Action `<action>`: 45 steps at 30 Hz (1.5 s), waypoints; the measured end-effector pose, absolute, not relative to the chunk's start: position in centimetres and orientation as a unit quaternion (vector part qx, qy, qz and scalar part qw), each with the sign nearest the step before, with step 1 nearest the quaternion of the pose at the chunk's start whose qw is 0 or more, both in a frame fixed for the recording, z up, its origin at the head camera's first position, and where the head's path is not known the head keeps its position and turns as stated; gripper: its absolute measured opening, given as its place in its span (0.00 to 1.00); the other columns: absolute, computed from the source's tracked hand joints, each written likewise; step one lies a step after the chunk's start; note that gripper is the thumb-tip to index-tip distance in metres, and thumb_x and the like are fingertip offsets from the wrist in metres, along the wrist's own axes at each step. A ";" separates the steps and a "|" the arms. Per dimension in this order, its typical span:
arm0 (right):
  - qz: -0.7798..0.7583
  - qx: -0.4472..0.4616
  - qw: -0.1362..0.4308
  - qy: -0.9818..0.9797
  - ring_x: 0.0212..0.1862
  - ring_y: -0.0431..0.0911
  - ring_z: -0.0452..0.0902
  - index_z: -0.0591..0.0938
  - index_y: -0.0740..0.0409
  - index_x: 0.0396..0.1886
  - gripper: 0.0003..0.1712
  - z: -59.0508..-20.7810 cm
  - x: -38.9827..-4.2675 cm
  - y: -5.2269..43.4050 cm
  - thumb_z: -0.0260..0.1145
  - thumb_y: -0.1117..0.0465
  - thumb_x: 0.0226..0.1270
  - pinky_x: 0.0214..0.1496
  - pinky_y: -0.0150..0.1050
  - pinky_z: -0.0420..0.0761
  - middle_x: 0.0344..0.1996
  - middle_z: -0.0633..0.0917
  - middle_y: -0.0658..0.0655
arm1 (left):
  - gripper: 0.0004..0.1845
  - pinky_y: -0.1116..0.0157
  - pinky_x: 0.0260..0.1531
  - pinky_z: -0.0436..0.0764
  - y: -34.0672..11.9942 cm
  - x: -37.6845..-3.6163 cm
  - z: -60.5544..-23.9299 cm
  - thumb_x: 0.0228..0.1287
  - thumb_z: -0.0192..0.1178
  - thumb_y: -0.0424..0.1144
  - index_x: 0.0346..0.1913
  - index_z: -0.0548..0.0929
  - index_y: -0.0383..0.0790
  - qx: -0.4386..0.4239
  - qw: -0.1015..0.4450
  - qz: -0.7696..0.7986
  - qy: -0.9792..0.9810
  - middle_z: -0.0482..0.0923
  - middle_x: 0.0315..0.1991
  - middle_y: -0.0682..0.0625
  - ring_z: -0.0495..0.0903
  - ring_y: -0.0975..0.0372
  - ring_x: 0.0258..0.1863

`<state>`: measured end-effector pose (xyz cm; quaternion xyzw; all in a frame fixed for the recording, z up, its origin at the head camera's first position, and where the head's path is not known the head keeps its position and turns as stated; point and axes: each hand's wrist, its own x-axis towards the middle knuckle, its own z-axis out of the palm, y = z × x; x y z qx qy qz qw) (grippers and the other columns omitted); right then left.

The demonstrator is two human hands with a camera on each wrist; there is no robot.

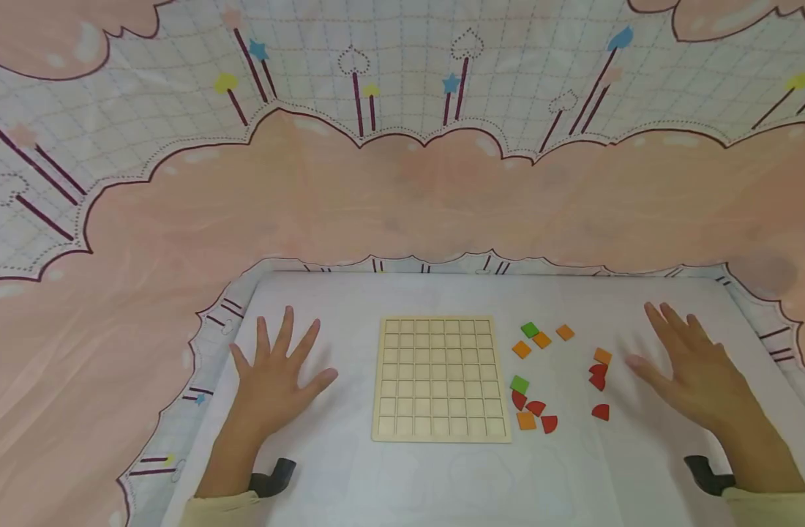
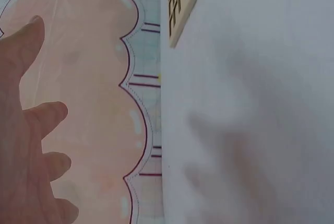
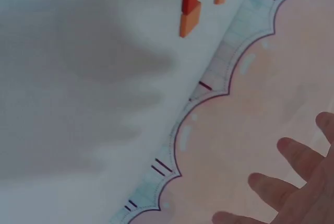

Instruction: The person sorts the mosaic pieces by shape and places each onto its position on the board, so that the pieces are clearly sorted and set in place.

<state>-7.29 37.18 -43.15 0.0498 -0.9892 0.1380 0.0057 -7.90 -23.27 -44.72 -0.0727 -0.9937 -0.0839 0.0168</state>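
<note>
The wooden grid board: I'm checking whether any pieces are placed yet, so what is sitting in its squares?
Nothing: every square of the wooden grid board shows bare in the head view. The coloured pieces lie loose on the white table to its right. What's beneath the board is hidden.

The head camera is looking forward and down from well above, taking in the whole white table (image 1: 442,483), the wooden grid board (image 1: 440,378) and both hands. Each of the 2 wrist cameras is hovering close over the tabletop, looking past its fingers; the left one is sharing the board's corner (image 2: 182,4).
</note>
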 end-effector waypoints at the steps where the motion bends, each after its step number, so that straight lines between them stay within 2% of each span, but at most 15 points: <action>1: 0.142 0.052 0.003 -0.989 0.78 0.75 0.43 0.42 0.43 0.85 0.52 -43.3 -7.4 37.1 0.59 0.37 0.73 0.61 0.85 0.53 0.82 0.50 0.67 | 0.47 0.17 0.61 0.34 -22.9 -8.0 -44.8 0.65 0.49 0.75 0.82 0.53 0.61 -0.073 0.016 -0.089 -0.993 0.35 0.85 0.45 0.29 0.32 0.80; 6: 0.141 0.056 -0.023 -0.988 0.71 0.75 0.59 0.43 0.46 0.85 0.51 -43.9 -8.3 36.8 0.57 0.36 0.74 0.55 0.82 0.64 0.77 0.60 0.72 | 0.43 0.19 0.65 0.39 -21.0 -8.5 -45.7 0.67 0.54 0.69 0.81 0.57 0.59 -0.072 0.023 -0.122 -0.990 0.42 0.84 0.45 0.38 0.34 0.81; 10: 0.132 0.045 -0.070 -0.988 0.68 0.77 0.61 0.45 0.49 0.84 0.50 -44.5 -9.1 36.6 0.53 0.34 0.75 0.55 0.82 0.67 0.74 0.63 0.77 | 0.40 0.22 0.67 0.44 -19.9 -9.0 -46.8 0.71 0.52 0.67 0.81 0.59 0.56 -0.075 0.023 -0.154 -0.985 0.46 0.84 0.45 0.42 0.36 0.82; 14: 0.134 0.037 -0.111 -0.984 0.67 0.76 0.62 0.53 0.58 0.82 0.48 -45.3 -9.9 36.5 0.48 0.32 0.77 0.57 0.80 0.68 0.69 0.69 0.77 | 0.38 0.27 0.71 0.51 -19.2 -9.4 -47.9 0.74 0.48 0.66 0.80 0.61 0.52 -0.083 0.012 -0.204 -0.975 0.51 0.83 0.45 0.47 0.39 0.82; 18: 0.149 0.028 -0.129 -0.980 0.61 0.72 0.70 0.63 0.66 0.76 0.46 -46.2 -10.6 36.4 0.46 0.33 0.78 0.52 0.76 0.74 0.62 0.76 0.76 | 0.37 0.32 0.73 0.55 -18.6 -9.8 -48.8 0.75 0.47 0.66 0.78 0.65 0.49 -0.096 -0.012 -0.242 -0.965 0.57 0.81 0.45 0.52 0.41 0.81; 24: 0.163 0.020 -0.138 -0.977 0.55 0.69 0.74 0.71 0.72 0.68 0.45 -47.1 -11.6 36.2 0.44 0.34 0.79 0.53 0.72 0.77 0.56 0.79 0.76 | 0.39 0.34 0.76 0.49 -18.3 -10.4 -49.8 0.72 0.50 0.69 0.77 0.67 0.50 -0.112 -0.053 -0.254 -0.959 0.59 0.80 0.48 0.52 0.45 0.82; 32: 0.182 0.027 -0.134 -0.974 0.45 0.59 0.77 0.80 0.70 0.53 0.38 -47.8 -12.5 36.3 0.56 0.36 0.76 0.47 0.61 0.82 0.41 0.83 0.64 | 0.40 0.31 0.75 0.36 -17.7 -11.2 -50.9 0.70 0.54 0.68 0.78 0.66 0.52 -0.120 -0.078 -0.248 -0.958 0.59 0.81 0.50 0.49 0.48 0.83; 36: 0.188 0.031 -0.130 -0.973 0.42 0.55 0.76 0.81 0.66 0.45 0.31 -48.2 -12.8 36.3 0.62 0.39 0.73 0.43 0.52 0.82 0.36 0.82 0.60 | 0.41 0.28 0.73 0.34 -17.6 -11.4 -51.1 0.66 0.61 0.66 0.77 0.67 0.53 -0.140 -0.075 -0.241 -0.957 0.60 0.80 0.54 0.49 0.47 0.83; 40: 0.190 0.040 -0.128 -0.973 0.40 0.53 0.75 0.82 0.63 0.41 0.22 -48.6 -13.1 36.2 0.67 0.46 0.70 0.42 0.47 0.80 0.33 0.82 0.57 | 0.43 0.28 0.71 0.28 -17.6 -11.3 -51.1 0.62 0.65 0.63 0.78 0.66 0.53 -0.163 -0.101 -0.247 -0.950 0.58 0.81 0.58 0.42 0.47 0.84; 45: 0.193 0.044 -0.126 -0.972 0.38 0.51 0.73 0.79 0.62 0.38 0.20 -48.6 -13.2 35.9 0.70 0.49 0.68 0.38 0.42 0.78 0.30 0.79 0.55 | 0.48 0.31 0.71 0.22 -17.8 -11.0 -51.2 0.59 0.68 0.62 0.80 0.62 0.54 -0.169 -0.129 -0.256 -0.943 0.52 0.82 0.62 0.36 0.52 0.84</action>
